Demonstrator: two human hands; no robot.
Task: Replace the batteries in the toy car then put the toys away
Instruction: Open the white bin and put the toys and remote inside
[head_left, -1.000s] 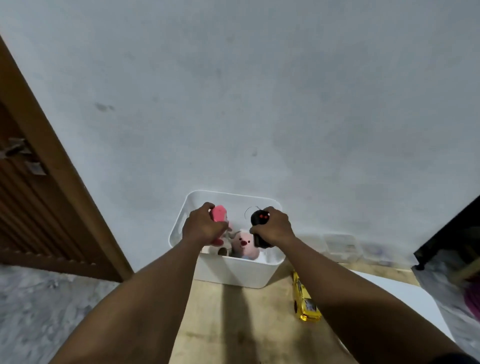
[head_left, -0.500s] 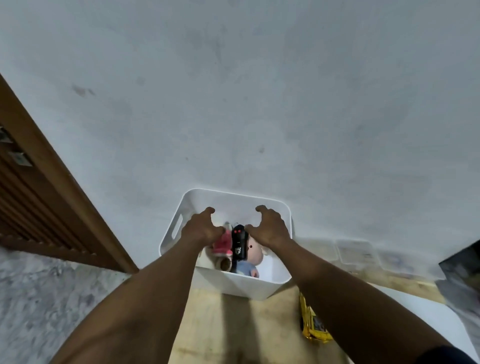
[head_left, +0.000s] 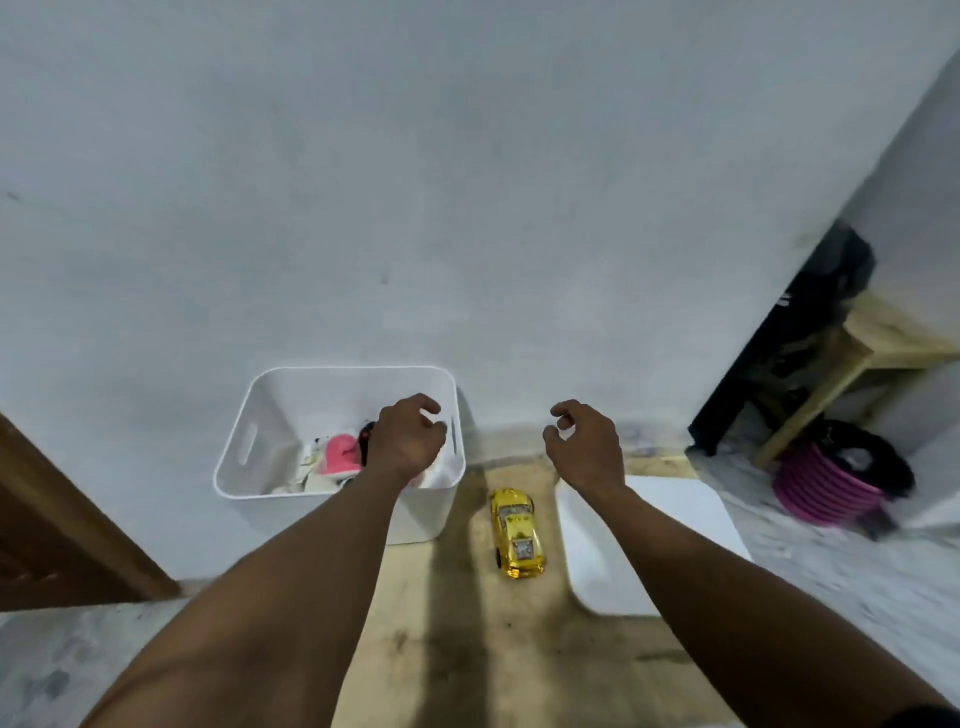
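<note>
Toy car (head_left: 517, 532) stands on the wooden table (head_left: 457, 649) between the white bin (head_left: 280, 400) and a flat white lid (head_left: 675, 519), not yet stowed. A pink toy (head_left: 340, 454) and a black remote (head_left: 366, 439) already lie in the bin. Your left hand (head_left: 408, 441), over the bin, and your right hand (head_left: 584, 447), beyond the car, hang loosely curled and empty. Nothing shows whether the batteries are fresh.

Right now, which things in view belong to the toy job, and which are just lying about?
Job:
yellow toy car, not yet in the bin
white bin, holding a pink toy and a black remote
white lid, right of the car
left hand and right hand, both empty

Lying about:
pink coiled hose
wooden stool
brown door
</note>
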